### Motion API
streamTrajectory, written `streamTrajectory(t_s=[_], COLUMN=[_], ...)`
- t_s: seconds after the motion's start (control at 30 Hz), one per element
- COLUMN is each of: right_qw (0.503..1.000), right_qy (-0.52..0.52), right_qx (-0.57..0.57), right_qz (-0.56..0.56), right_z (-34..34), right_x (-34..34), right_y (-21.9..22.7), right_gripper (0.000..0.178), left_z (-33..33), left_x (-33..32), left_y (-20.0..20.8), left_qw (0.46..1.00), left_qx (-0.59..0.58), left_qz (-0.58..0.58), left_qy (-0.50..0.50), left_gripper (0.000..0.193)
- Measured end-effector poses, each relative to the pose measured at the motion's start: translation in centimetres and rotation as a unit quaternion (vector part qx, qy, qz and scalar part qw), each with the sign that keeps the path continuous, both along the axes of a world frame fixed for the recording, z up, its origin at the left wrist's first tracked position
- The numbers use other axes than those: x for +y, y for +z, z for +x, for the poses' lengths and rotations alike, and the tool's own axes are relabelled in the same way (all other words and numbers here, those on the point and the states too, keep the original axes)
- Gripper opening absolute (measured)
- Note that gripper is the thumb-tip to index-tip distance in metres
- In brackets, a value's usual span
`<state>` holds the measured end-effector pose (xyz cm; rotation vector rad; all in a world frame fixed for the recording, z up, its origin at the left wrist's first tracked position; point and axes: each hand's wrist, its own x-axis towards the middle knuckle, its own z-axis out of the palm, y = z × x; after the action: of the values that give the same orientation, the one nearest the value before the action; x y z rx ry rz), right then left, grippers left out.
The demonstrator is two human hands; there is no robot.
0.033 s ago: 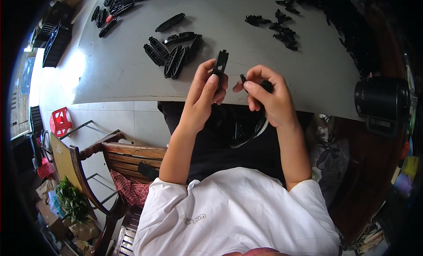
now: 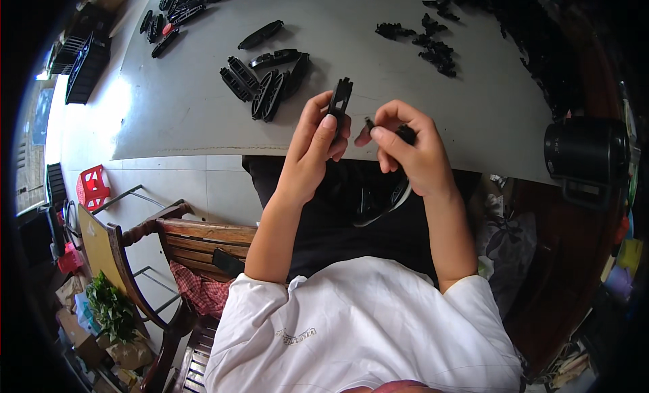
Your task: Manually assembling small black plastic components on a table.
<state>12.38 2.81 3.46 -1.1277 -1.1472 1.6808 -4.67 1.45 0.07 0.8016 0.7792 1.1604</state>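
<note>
My left hand [image 2: 316, 133] is closed around a long, narrow black plastic part [image 2: 340, 99]. The part stands upright, and its slotted end sticks up above my thumb. A little to the right, my right hand [image 2: 412, 143] pinches a small black piece [image 2: 369, 123] between thumb and fingertips. More black pieces [image 2: 406, 133] show in the curl of that same hand, partly hidden by the fingers. Both hands are raised over the near edge of the grey table [image 2: 203, 109], and a small gap separates what they hold.
Beyond my left hand lies a cluster of oval black plastic parts [image 2: 269, 95]. Small black pieces [image 2: 438, 57] are scattered at the far right, beside a large dark heap [image 2: 534, 48]. A black mug-like container [image 2: 587, 150] stands at the right edge. A wooden chair [image 2: 203, 237] is on my left.
My right hand has shifted very slightly left, and the small piece in its fingertips has turned a little. The left hand is almost still.
</note>
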Motion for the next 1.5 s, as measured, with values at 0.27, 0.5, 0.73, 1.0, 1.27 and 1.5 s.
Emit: streamTrajectory(t_s=[0.27,0.5,0.73,1.0,1.27,1.5], right_qw=[0.952,0.998,0.983,0.967,0.610,0.952], right_qy=[0.024,-0.019,-0.143,-0.152,-0.034,-0.055], right_qx=[-0.189,-0.008,0.116,-0.166,-0.714,-0.256], right_qz=[0.238,0.060,-0.027,0.117,0.342,0.160], right_z=[-0.8,-0.4,-0.1,2.8,2.9,1.0], right_x=[0.0,0.2,1.4,11.9,15.7,9.4], right_y=[0.0,-1.4,-1.4,-3.4,-3.2,-1.0], right_gripper=[0.019,0.024,0.023,0.016,0.014,0.011], left_z=[0.6,0.3,-0.7,-7.0,-5.6,-3.3], left_x=[-1.1,-1.1,1.5,10.1,10.0,5.7], left_y=[0.3,0.5,0.1,-0.5,0.6,0.7], left_qw=[0.957,0.981,0.859,0.519,0.775,0.957], left_qx=[0.256,0.150,0.410,0.782,0.542,0.259], left_qz=[0.128,0.080,0.307,0.299,0.284,0.117], left_qy=[-0.057,-0.094,0.010,0.175,0.158,0.051], left_gripper=[0.056,0.055,0.052,0.035,0.022,0.032])
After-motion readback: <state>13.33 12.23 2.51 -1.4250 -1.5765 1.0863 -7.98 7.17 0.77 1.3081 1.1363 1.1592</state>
